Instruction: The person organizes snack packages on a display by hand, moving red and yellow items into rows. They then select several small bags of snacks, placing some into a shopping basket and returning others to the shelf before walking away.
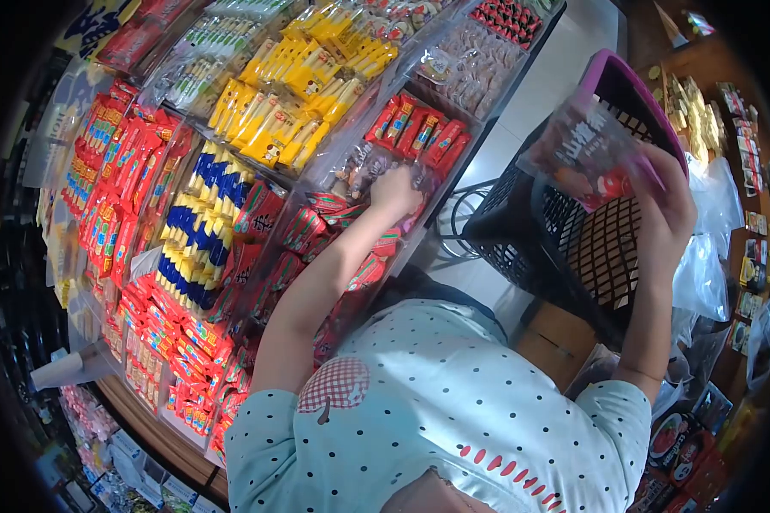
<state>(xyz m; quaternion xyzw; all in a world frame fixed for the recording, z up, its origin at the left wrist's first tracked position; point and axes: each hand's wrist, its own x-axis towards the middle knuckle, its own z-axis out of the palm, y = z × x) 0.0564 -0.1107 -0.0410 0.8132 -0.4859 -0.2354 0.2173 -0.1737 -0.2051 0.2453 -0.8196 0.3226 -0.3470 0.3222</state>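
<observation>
My left hand reaches down into a clear bin of small wrapped snacks. Its fingers look curled among the wrappers, and what they grip, if anything, is hidden. Red snack packets lie just beyond it, and red-and-green packets sit on the near side. Raised at the right, my right hand is closed on the edge of a clear plastic bag of snacks with white printed characters and reddish pieces inside. The bag hangs above a black shopping basket with a pink-purple rim, overlapping its opening.
Divided display bins on the left hold yellow snack packets, blue-and-yellow sticks and red packets. Plastic bags hang by a wooden shelf at the right. A cardboard box stands below the basket, and pale floor tiles show between.
</observation>
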